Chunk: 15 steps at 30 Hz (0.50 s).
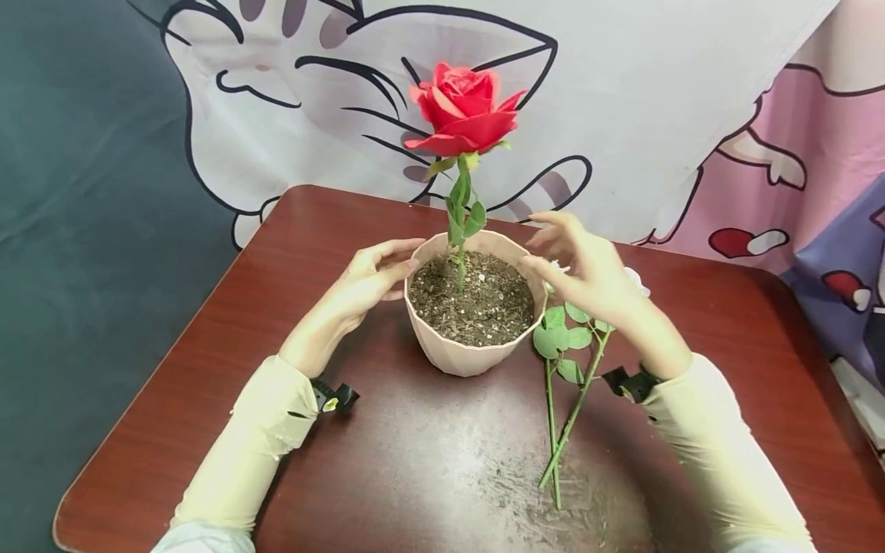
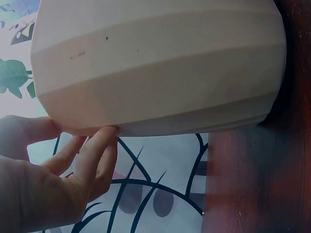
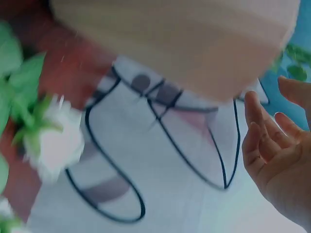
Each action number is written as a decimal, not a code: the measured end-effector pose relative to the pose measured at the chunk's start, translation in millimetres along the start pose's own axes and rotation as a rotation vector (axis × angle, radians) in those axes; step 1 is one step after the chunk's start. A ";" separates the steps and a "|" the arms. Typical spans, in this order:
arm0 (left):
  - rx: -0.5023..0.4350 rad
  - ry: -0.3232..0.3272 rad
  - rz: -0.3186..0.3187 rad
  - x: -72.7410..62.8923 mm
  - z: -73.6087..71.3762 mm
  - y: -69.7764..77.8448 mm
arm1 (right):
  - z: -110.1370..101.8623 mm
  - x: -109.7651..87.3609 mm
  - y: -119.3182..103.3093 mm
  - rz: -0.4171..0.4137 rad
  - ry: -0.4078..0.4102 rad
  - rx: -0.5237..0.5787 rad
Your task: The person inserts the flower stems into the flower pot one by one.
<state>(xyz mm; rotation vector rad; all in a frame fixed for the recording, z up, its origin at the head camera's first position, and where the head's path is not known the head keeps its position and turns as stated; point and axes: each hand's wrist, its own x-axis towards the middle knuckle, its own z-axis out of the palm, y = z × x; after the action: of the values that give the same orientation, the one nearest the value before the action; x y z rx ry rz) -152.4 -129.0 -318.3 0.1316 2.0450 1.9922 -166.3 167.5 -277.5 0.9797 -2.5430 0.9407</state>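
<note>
A faceted pale pink flowerpot [image 1: 459, 359] filled with dark soil [image 1: 477, 311] stands on the table. A red rose [image 1: 466, 115] rises upright from the soil on a leafy green stem. At the pot's left side, my left hand [image 1: 365, 280] touches the wall near the rim with fingertips and thumb, as the left wrist view also shows. My right hand [image 1: 588, 265] hovers at the right of the rim, fingers spread and holding nothing. The right wrist view shows a gap between those fingers and the pot.
To the right of the pot, two green stems [image 1: 572, 418] lie crossed on the red-brown table [image 1: 332, 491], with leaves and white roses [image 3: 56, 138] at their far ends. A cloth with a cartoon cat [image 1: 622, 115] hangs behind the table.
</note>
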 end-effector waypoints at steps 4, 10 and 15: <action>0.014 0.007 -0.002 -0.8 0.9 1.2 | -19.6 -17.5 13.4 0.044 0.026 -0.064; 0.026 0.001 -0.005 0.4 1.3 1.5 | -37.0 -43.9 27.2 0.128 0.035 -0.135; 0.020 0.002 -0.009 3.0 -0.8 -0.3 | -39.8 -64.2 34.8 0.199 0.013 -0.154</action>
<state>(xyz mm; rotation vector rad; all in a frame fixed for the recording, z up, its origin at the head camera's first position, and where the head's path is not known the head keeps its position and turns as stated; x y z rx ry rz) -155.4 -129.0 -319.0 0.1252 2.0636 1.9677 -142.0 245.5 -292.6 0.6852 -2.6923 0.7816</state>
